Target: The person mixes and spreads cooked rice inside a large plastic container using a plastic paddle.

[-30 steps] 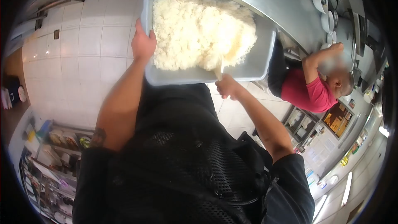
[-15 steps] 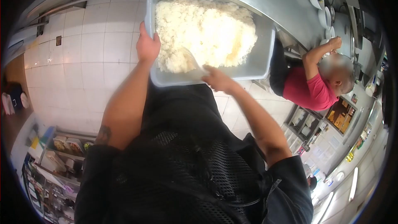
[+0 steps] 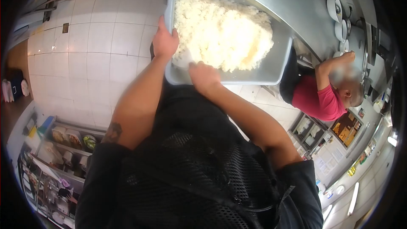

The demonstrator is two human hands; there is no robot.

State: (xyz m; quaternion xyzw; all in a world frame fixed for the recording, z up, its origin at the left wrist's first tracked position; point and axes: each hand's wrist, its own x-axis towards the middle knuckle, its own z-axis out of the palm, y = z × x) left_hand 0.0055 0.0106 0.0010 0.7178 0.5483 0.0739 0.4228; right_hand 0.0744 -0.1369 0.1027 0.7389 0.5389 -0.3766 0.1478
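Observation:
A large pale grey plastic tub (image 3: pixel 229 77), tilted in view, holds a broad mound of cooked white rice (image 3: pixel 224 29). My left hand (image 3: pixel 165 40) grips the tub's left rim, thumb towards the inside. Near the lower left corner, my right hand (image 3: pixel 204 76) is closed around a pale, translucent scoop (image 3: pixel 182 60). Its blade rests low at the mound's left edge; my fingers hide the handle, and glare blurs its exact shape.
A steel counter (image 3: pixel 271 0) runs behind the tub. On the right, a person in a red shirt (image 3: pixel 320 97) works near white bowls (image 3: pixel 335 8). Pale floor tiles (image 3: pixel 97 72) lie to the left, and a shelf with containers (image 3: pixel 68 140) stands at lower left.
My right hand and the scoop have moved left, towards the tub's lower left corner. The clump of rice on the scoop no longer shows there. The view has shifted slightly.

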